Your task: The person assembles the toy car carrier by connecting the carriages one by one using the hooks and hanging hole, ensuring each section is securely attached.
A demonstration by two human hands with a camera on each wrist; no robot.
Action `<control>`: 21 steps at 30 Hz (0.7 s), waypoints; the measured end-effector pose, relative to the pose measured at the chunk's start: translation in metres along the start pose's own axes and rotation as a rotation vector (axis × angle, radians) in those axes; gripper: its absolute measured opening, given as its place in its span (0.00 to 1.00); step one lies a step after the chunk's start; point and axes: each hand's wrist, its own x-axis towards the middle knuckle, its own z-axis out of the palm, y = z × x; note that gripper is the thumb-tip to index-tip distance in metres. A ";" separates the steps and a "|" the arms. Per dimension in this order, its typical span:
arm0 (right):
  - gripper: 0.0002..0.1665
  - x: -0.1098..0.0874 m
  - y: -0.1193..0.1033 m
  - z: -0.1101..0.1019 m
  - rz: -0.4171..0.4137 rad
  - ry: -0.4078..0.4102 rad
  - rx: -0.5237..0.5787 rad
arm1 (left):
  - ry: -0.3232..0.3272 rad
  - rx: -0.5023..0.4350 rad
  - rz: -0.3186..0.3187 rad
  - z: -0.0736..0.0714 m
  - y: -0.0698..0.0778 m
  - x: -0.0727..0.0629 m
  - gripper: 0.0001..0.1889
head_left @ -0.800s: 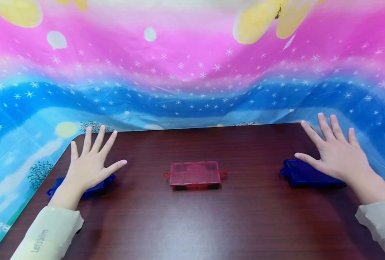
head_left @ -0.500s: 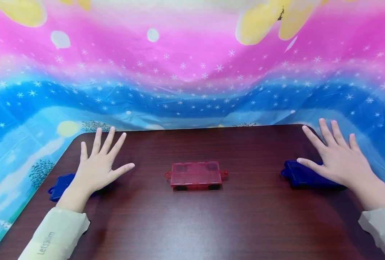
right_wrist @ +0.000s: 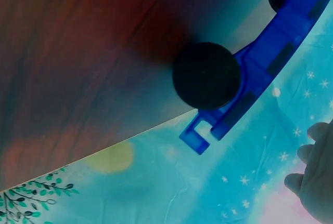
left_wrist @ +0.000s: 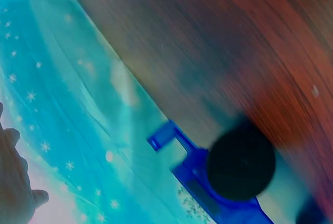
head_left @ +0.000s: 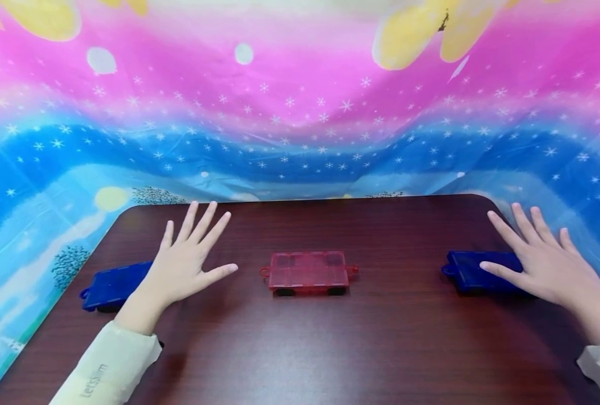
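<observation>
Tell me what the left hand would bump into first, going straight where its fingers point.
Probably the patterned cloth beyond the table; the left hand seems raised, but depth is unclear.

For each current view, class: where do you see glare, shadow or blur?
Head view: pale glare on the table, shadow beside the left sleeve. Left wrist view: dark, smudgy patch beside a black wheel. Right wrist view: blurred table grain, bluish sheen.

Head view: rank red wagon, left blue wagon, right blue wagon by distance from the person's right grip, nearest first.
1. Right blue wagon: far right, partly hidden behind the right grip.
2. Red wagon: near the middle.
3. Left blue wagon: far left.
</observation>
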 end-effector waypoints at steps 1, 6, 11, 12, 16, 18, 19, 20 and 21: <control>0.63 -0.001 0.002 0.001 -0.001 -0.008 0.005 | -0.001 -0.006 0.013 0.001 0.003 0.001 0.51; 0.62 -0.009 0.007 0.005 -0.009 -0.074 0.059 | -0.014 -0.010 0.073 0.006 0.016 0.006 0.50; 0.60 -0.014 0.009 0.010 -0.026 -0.129 0.121 | -0.059 -0.012 0.132 0.014 0.028 0.005 0.48; 0.60 -0.015 0.009 0.011 -0.027 -0.136 0.129 | -0.070 -0.017 0.141 0.016 0.030 0.006 0.48; 0.61 -0.019 0.011 0.014 -0.031 -0.148 0.153 | -0.119 -0.051 0.169 0.022 0.039 0.008 0.48; 0.62 -0.020 0.012 0.015 -0.038 -0.143 0.163 | -0.141 -0.059 0.184 0.025 0.042 0.011 0.48; 0.63 -0.020 0.012 0.016 -0.043 -0.139 0.167 | -0.152 -0.064 0.191 0.026 0.044 0.012 0.47; 0.63 -0.020 0.012 0.016 -0.047 -0.137 0.169 | -0.163 -0.068 0.196 0.027 0.046 0.013 0.47; 0.64 -0.020 0.013 0.017 -0.053 -0.135 0.171 | -0.175 -0.073 0.202 0.028 0.047 0.015 0.47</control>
